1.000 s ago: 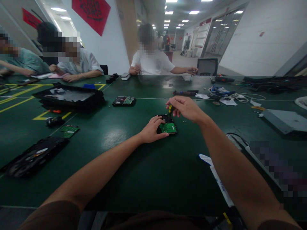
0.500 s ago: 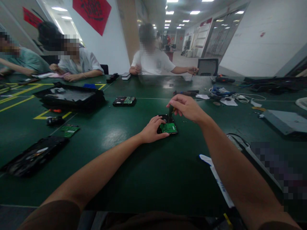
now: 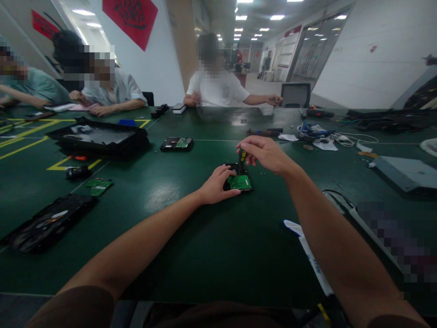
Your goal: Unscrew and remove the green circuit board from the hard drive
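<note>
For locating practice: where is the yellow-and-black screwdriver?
Head view, right of centre: the screwdriver is in the right hand, over the black-and-green rectangular drive.

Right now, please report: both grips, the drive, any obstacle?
Left grip holding drive; right grip holding screwdriver, pointed down at it. Drive flat on table, green board up. Left fingers cover its left part; tiny bits lie to the right.

The person's bare left hand (image 3: 218,184) lies low, thumb (image 3: 232,193) spread from fingers (image 3: 222,170); the bare right hand (image 3: 262,154), farther off, pinches, fingers curled.
</note>
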### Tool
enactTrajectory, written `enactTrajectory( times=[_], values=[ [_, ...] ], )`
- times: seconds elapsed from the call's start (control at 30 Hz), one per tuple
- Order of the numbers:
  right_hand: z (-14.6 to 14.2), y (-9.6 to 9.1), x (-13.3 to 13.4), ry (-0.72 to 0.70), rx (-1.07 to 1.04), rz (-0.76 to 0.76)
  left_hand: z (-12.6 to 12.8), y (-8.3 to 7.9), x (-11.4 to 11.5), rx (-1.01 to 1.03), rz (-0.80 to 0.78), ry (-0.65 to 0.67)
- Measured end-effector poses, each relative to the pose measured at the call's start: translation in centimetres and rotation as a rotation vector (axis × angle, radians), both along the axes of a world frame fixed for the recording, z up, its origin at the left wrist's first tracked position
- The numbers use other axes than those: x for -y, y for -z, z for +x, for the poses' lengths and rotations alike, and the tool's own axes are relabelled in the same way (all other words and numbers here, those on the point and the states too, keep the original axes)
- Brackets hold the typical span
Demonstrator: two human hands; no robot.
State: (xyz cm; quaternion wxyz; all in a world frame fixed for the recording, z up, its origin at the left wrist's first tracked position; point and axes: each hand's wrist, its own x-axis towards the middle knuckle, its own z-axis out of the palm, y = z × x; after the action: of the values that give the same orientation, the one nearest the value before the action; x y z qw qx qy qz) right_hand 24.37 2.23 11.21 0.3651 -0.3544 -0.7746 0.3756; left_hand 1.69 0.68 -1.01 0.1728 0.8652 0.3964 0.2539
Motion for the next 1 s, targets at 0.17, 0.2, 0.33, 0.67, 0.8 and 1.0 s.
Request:
enactTrajectory(
  times=[0.17,0.2,0.33,0.67,0.8,1.0],
  values=[
    [-0.02,-0.13,0.16,0.041,0.034,0.065,-0.06,0.12,-0.12,0.003,-0.018,0.006],
    [-0.02,-0.11,0.16,0.048,0.035,0.069,-0.08,0.13,-0.13,0.004,-0.016,0.007],
    [-0.09,-0.15,0.28,0.055,0.028,0.073,-0.12,0.16,-0.12,0.007,-0.005,0.012],
    [-0.06,-0.18,0.05,0.026,-0.021,0.032,-0.04,0.32,-0.24,0.015,-0.006,0.007],
    [0.08,-0.11,-0.04,0.045,0.004,0.042,-0.04,0.25,-0.19,0.015,0.0,0.011],
    [0.12,-0.06,0.09,0.039,0.01,0.058,0.05,0.08,-0.07,0.021,-0.011,0.007]
  ],
)
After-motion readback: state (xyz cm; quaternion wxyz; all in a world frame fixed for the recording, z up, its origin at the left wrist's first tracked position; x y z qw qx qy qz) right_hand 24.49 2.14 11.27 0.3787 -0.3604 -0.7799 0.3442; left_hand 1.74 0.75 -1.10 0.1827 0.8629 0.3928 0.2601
